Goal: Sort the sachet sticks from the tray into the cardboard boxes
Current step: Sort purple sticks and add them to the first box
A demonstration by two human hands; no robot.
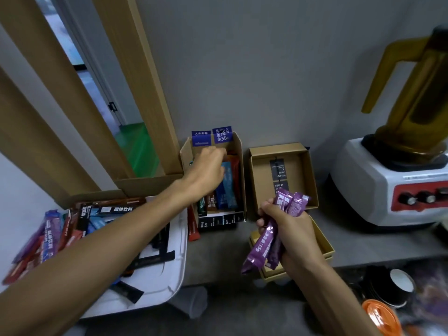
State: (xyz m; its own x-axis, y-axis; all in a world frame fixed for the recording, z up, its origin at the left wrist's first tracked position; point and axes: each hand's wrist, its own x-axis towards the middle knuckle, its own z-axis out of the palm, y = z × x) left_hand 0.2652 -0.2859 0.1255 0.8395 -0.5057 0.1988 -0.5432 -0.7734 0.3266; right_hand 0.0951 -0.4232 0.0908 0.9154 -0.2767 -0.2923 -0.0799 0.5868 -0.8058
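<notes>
**Sorting partway done, tray far from cleared**

The left hand point(208, 170) reached into the left box point(238, 147), its fingers bent down among the blue, brown and green sticks point(226, 190) standing there. Whether it pinched one or merely touched them could not be told, as the fingertips were hidden. The right hand point(291, 229) gripped a bunch of purple sticks point(260, 248), held above a low third box point(326, 248) near the counter edge and just in front of the middle box point(312, 170).

As a judgement, the job looked less than half finished. The left box held a fair row of sticks, but the middle box showed only a black card on its floor, and what the third box held was hidden by the hand. A large mixed heap point(55, 234) of purple, red, blue and black sticks lay in the white tray point(173, 275). One red stick point(193, 226) stood loose between the tray and the left box. The purple bunch had not yet been put in any box.
</notes>
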